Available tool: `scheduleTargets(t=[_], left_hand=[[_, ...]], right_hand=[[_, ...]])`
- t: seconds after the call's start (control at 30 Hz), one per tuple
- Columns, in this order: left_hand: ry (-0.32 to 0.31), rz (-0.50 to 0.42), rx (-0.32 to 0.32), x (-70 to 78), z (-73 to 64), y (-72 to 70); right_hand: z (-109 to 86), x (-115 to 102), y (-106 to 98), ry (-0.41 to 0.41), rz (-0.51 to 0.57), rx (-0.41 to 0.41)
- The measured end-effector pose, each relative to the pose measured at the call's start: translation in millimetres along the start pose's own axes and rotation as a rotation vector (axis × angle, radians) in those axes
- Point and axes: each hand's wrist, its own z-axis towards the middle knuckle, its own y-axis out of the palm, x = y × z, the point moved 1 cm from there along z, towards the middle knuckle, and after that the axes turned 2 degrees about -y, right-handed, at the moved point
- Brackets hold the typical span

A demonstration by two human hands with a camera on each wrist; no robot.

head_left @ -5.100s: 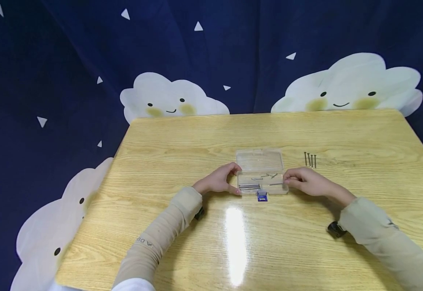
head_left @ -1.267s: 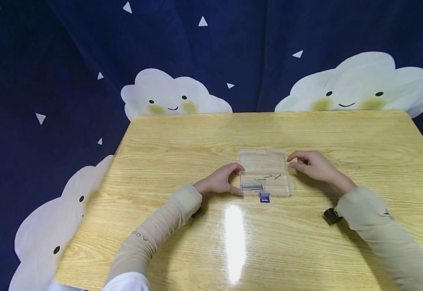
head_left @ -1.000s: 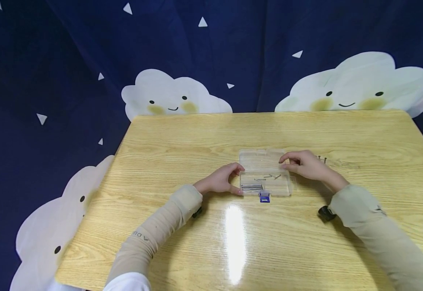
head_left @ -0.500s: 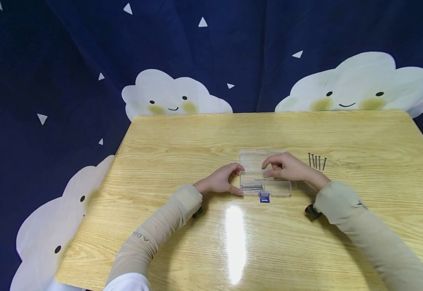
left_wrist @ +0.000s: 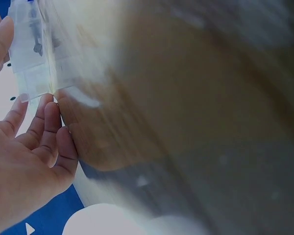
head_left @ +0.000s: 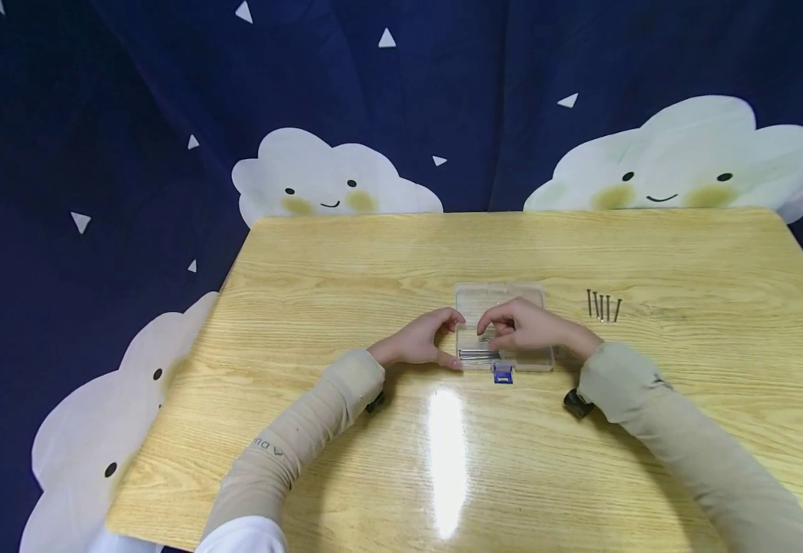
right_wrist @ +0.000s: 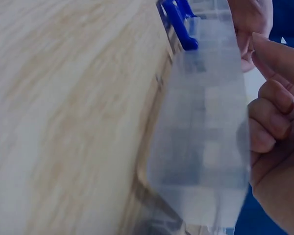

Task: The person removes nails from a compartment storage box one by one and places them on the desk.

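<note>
My left hand (head_left: pixel 421 338) holds the left end of a clear plastic box (head_left: pixel 543 359), its thumb at the front corner and fingers at the back. The box lies with its lid (head_left: pixel 474 298) turned back, and a blue latch (head_left: pixel 503 375) hangs at the front. In its front left compartment lie several long silver nail-like pins (head_left: pixel 477 355). Over the box is my right hand (head_left: pixel 533 326), thumb and forefinger apart above the small metal pieces (head_left: pixel 486 339) at the back. Nothing shows in its grasp. Both wrist views show the box's clear walls close up.
Several dark nails or screws (head_left: pixel 601 309) stand in a row on the wooden table (head_left: pixel 346 261), right of the box. A dark blue curtain with white clouds (head_left: pixel 678 165) hangs behind the table's far edge.
The pin earlier in the right compartment is gone, and the row on the table has one more piece. My right hand has moved left from the row over the box. The left hand stays.
</note>
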Motion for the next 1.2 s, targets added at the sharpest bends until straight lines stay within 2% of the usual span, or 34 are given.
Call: scheduleTargets(t=[0.23, 0.4, 0.6, 1.2], left_hand=[[0.007, 0.004, 0.008, 1.6, 0.7, 0.5], [0.015, 0.008, 0.014, 2.0, 1.9, 0.8], [0.011, 0.000, 0.013, 0.6, 2.7, 1.6], [0.002, -0.019, -0.010, -0.6, 2.1, 1.2]], right_hand=[[5.3, 0, 7, -0.033, 0.000, -0.035], [7.6, 1, 11, -0.024, 0.008, -0.073], [9.5, -1, 13, -0.085, -0.005, -0.091], [21.2, -7, 20, -0.049, -0.189, -0.171]])
